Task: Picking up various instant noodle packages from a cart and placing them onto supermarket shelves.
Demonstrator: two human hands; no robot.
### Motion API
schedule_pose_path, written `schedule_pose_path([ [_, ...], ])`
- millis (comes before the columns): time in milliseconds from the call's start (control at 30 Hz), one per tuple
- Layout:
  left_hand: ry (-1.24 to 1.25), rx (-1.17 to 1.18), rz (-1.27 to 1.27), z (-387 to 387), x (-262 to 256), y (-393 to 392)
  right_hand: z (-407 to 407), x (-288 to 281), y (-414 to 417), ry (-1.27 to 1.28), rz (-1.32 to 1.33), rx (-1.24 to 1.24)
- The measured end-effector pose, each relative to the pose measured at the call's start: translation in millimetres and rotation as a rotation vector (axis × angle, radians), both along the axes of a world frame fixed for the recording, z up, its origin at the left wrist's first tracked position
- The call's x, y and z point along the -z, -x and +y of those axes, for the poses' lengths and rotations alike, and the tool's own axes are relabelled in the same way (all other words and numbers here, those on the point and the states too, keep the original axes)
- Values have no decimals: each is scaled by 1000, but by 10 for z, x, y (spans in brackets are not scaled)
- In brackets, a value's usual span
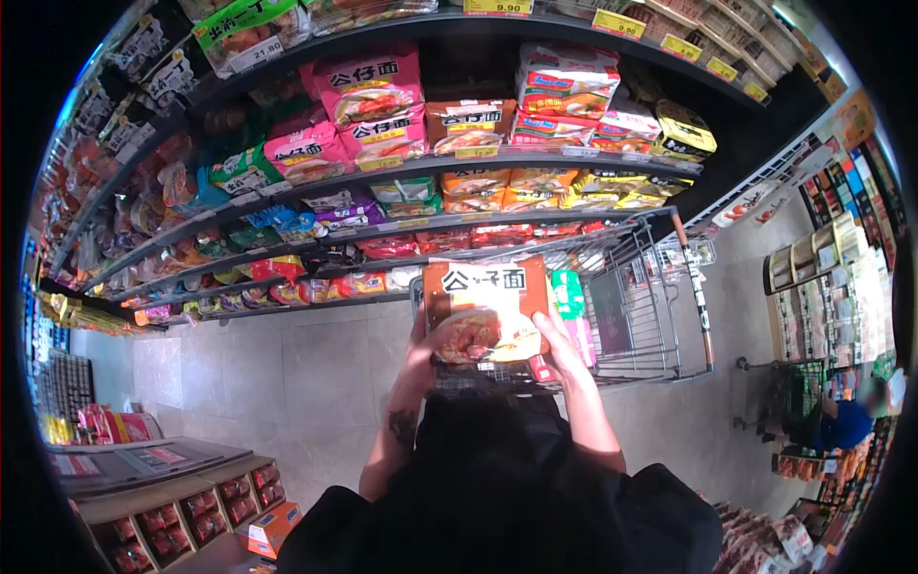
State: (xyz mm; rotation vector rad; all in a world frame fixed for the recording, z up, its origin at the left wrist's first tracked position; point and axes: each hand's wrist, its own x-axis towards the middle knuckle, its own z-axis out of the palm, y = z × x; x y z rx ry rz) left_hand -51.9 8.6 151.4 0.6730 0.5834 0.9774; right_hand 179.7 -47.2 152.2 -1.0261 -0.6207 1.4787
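Between my left hand (pixel 423 348) and my right hand (pixel 558 341) is a brown multipack of instant noodles (pixel 484 308), gripped by its two sides. Its front, with a picture of a noodle bowl, faces up towards me. Under and behind the pack stands a metal shopping cart (pixel 649 359). Inside the cart I see a green package (pixel 568 294) and a pink package (pixel 582 341), both partly covered by my right hand and the pack. A similar brown noodle pack (pixel 470 128) sits on the shelf ahead.
Shelves of noodle packs (pixel 380 86) curve across the front and left. The cart's handle (pixel 696 301) points right. A divided display stand (pixel 172 513) and an orange carton (pixel 274 529) are at lower left. A person in blue (pixel 846 425) is beside another cart at far right.
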Motion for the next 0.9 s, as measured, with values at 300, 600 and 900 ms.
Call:
schedule_pose_path([
  [300,-61,99,212,111,170,260,-63,240,72,7,62,19],
  [600,40,34,172,0,255,336,-75,278,128,7,117,8],
  [900,96,30,59,20,193,314,-86,261,132,-5,64,28],
])
